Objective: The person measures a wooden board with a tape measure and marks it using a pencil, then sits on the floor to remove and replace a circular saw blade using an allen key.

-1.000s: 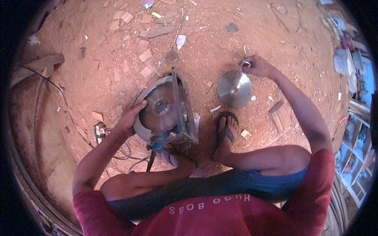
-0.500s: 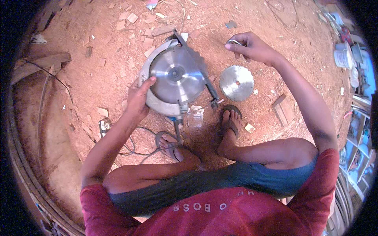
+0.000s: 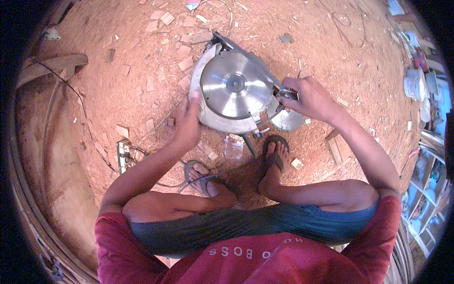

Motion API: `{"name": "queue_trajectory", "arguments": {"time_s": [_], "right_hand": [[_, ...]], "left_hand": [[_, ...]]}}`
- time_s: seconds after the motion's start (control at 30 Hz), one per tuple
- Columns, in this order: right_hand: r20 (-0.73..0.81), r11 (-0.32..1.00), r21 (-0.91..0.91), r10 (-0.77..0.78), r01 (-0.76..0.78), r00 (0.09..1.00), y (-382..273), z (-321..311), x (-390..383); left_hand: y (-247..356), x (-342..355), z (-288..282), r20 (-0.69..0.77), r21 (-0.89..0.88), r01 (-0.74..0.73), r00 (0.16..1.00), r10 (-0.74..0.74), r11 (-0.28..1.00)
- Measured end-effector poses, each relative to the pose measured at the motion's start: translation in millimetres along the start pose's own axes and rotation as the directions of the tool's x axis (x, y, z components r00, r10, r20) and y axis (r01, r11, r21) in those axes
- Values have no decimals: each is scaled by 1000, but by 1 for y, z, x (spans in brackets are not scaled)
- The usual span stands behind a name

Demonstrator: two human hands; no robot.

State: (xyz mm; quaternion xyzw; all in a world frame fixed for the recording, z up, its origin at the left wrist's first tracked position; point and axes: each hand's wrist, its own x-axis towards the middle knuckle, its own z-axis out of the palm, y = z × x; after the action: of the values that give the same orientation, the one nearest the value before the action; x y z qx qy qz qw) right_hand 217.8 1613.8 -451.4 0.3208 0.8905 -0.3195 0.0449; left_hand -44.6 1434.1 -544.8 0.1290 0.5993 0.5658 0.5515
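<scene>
A circular saw is tipped on its side on the sawdust-strewn floor, its round steel blade facing up. My left hand grips the pale guard along the left rim, thumb on top. At the saw's right edge, by its base plate, my right hand is closed in a pinch around a small curved, silvery metal tool; its exact kind is unclear. A second saw blade lies flat below that hand, partly covered by the saw.
Wood offcuts litter the floor. A power strip with cables lies left of my feet, near a small clear plastic packet. A wood block rests at right. White buckets and shelves line the right side.
My right hand has come down and left to the saw's right edge with the metal tool. The saw has shifted right and turned, now partly covering the loose blade.
</scene>
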Motion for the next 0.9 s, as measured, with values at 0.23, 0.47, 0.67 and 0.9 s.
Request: {"name": "queue_trajectory", "arguments": {"time_s": [0.23, 0.47, 0.67, 0.9], "right_hand": [[15, 993, -102, -59, 60, 998, -11, -6, -3], [91, 993, -120, 6, 5, 996, -24, -34, -7], [-76, 898, 432, 132, -86, 988, -40, -60, -2], [-302, 931, 290, -129, 220, 945, -36, -63, 12]], "left_hand": [[-28, 31, -49, 53, 318, -380, 922, 384, 869], [-16, 38, -55, 531, 642, -704, 695, 486, 304], [-8, 62, -37, 576, 612, -650, 756, 310, 451], [-17, 69, -26, 544, 607, -535, 819, 183, 588]]}}
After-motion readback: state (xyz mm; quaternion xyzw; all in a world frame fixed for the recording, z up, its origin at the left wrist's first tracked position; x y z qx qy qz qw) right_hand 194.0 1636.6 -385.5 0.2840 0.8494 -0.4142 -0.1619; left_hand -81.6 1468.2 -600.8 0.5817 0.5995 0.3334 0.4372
